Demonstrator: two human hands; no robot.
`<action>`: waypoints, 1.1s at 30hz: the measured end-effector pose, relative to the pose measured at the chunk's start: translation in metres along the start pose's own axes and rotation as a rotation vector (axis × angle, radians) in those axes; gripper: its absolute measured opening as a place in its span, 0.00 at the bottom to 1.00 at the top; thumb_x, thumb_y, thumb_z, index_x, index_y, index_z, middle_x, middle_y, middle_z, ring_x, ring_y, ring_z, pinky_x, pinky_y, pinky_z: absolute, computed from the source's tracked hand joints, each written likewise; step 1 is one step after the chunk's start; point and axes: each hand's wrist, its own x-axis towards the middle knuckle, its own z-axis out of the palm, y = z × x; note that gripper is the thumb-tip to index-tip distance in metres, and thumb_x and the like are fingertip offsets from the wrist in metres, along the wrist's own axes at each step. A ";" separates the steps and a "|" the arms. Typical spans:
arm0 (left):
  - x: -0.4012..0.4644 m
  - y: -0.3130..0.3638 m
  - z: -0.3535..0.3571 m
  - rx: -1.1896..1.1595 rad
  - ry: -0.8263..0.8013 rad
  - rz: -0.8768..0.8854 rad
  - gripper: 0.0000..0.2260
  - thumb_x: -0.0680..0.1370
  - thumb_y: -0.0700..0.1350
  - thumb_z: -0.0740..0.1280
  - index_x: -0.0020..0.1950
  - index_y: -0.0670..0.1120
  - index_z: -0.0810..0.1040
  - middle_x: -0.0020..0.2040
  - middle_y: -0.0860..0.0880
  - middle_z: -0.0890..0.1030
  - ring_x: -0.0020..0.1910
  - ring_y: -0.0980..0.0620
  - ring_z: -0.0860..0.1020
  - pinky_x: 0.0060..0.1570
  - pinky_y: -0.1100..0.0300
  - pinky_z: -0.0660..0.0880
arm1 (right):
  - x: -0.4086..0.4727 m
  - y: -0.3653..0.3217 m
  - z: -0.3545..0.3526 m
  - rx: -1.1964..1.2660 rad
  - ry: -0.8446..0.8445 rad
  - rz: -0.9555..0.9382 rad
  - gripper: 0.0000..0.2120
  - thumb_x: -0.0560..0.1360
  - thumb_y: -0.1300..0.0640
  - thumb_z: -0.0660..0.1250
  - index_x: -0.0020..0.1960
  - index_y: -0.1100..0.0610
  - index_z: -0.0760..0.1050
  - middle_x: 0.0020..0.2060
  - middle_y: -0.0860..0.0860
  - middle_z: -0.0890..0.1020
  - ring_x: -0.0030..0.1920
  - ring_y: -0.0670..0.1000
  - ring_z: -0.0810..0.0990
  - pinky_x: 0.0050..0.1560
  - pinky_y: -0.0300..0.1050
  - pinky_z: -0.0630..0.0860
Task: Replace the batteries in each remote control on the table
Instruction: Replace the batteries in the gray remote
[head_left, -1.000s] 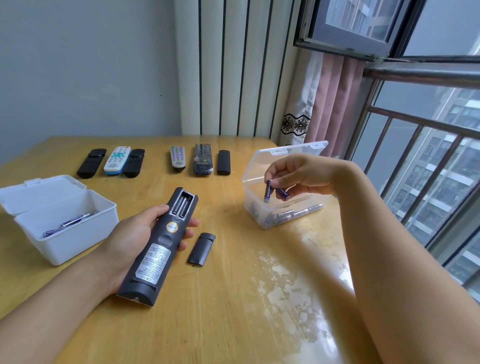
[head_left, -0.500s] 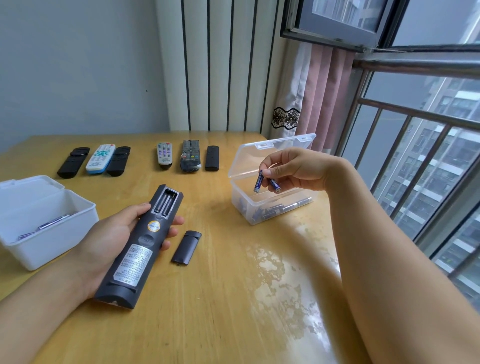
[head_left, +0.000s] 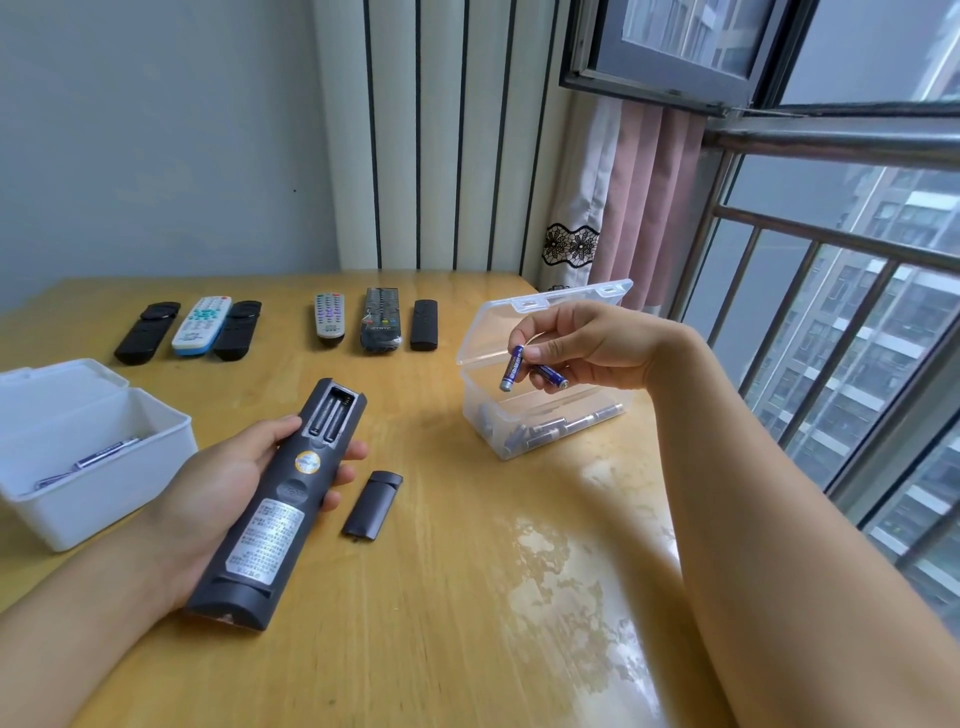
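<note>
Two small blue AAA batteries (head_left: 530, 370) are pinched in the fingertips of the person's right hand (head_left: 582, 345), right of centre in the frame, hovering just above the open clear plastic box (head_left: 545, 374), which has more batteries lying in the bottom. One battery hangs nearly upright, the other pokes sideways.

Lower left of centre, the left hand (head_left: 228, 499) cradles a long dark grey remote control (head_left: 280, 509) back-side up, fingers curled around its edges. Its battery bay at the far end is open and looks empty. The remote's dark grey battery cover (head_left: 371, 503) lies on the yellowish wooden table (head_left: 441, 623) just beside it, to the right.

At the left edge sits an open white plastic box (head_left: 93, 467) with a couple of batteries inside. Along the far side of the table, six more remotes lie in two groups of three (head_left: 189, 330) (head_left: 379, 325).
</note>
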 end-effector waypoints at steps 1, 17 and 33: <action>-0.004 0.001 0.001 -0.005 -0.002 0.007 0.23 0.84 0.55 0.57 0.69 0.40 0.77 0.65 0.37 0.81 0.55 0.40 0.83 0.49 0.48 0.82 | 0.003 -0.003 0.005 0.006 -0.045 -0.005 0.04 0.77 0.65 0.67 0.51 0.63 0.77 0.43 0.59 0.84 0.37 0.51 0.80 0.39 0.39 0.78; -0.061 0.017 0.042 -0.092 -0.014 0.109 0.17 0.79 0.49 0.67 0.64 0.41 0.78 0.54 0.40 0.86 0.36 0.50 0.80 0.31 0.60 0.78 | 0.027 -0.004 0.112 0.094 -0.070 -0.123 0.03 0.77 0.67 0.66 0.50 0.64 0.76 0.41 0.56 0.84 0.35 0.49 0.78 0.36 0.38 0.76; -0.075 0.019 0.046 -0.074 0.000 0.315 0.20 0.70 0.41 0.76 0.61 0.43 0.78 0.43 0.43 0.83 0.37 0.52 0.81 0.35 0.61 0.79 | 0.032 0.011 0.166 0.207 0.302 -0.355 0.06 0.76 0.66 0.70 0.53 0.64 0.80 0.37 0.57 0.84 0.34 0.51 0.79 0.36 0.41 0.77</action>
